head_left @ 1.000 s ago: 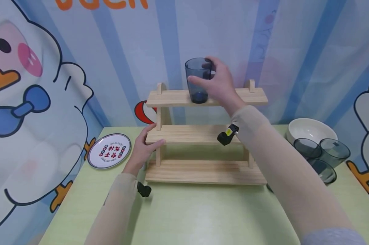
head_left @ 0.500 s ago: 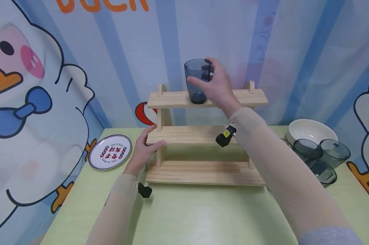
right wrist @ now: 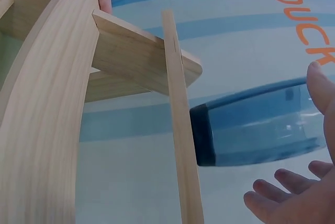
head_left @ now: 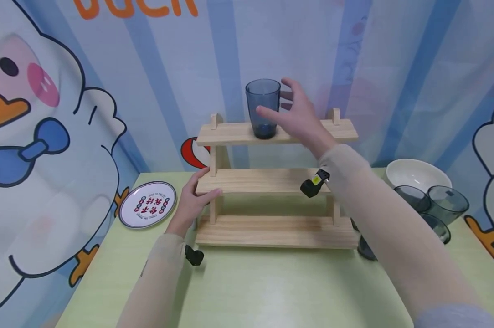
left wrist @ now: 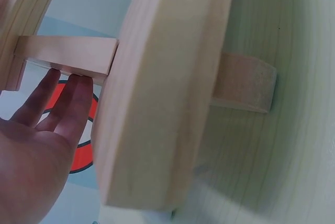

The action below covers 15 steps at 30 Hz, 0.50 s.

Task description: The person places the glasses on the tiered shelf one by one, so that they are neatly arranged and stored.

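Right fingers [head_left: 293, 86] spread beside an upright glass [head_left: 262, 94] atop the rack [head_left: 255, 181].

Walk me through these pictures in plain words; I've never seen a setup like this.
There is no machine here: a person works with two bare hands. The widest picture comes from a camera worn on the head, looking forward and down. The other two come from cameras on the wrists, each watching its own hand.

A wooden rack with three shelves stands on the pale table. The left hand holds the left end of its middle shelf. A blue glass stands on the top shelf; the right hand is spread beside it and does not seem to grip it. To the left is a printed plate; to the right, a white bowl and several dark glasses, partly hidden by the arm.
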Tool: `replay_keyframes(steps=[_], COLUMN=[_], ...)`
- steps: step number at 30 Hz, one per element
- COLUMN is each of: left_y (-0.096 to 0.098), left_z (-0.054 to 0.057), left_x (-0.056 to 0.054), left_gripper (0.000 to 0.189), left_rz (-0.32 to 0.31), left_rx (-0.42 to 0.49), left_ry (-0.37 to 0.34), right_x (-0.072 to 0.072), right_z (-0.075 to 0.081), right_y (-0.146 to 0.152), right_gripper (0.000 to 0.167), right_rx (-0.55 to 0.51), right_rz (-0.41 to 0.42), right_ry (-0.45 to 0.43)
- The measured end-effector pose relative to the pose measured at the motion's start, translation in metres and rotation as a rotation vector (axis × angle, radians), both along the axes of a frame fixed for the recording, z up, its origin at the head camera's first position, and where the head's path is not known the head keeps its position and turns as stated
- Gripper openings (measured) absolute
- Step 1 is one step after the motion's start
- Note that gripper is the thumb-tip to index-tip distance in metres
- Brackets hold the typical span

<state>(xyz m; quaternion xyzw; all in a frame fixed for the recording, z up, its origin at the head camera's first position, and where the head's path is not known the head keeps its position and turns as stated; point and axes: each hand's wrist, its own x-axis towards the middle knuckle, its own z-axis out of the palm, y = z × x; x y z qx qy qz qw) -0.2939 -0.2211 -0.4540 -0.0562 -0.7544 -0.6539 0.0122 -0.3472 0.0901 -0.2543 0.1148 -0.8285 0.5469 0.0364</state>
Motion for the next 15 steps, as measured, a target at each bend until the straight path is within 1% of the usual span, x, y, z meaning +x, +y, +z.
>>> replay_keyframes(steps=[4, 9, 15], left_y=[-0.001, 0.000, 0.002], left_z=[0.000, 0.000, -0.001], left_x=[0.000, -0.001, -0.002], left_gripper=[0.074, 0.074, 0.074], left_rz=[0.000, 0.002, 0.004], left_rx=[0.012, 0.003, -0.003], left_ry=[0.007, 0.010, 0.001], right_x=[0.008, 0.021, 0.037], right_z=[0.000, -0.003, -0.008], right_y=[0.017, 0.041, 0.074], right_gripper=[0.105, 0.102, 0.096], right_rx=[0.020, 0.040, 0.057], right_rz=[0.024, 0.045, 0.068], right_ry=[-0.004, -0.002, 0.036])
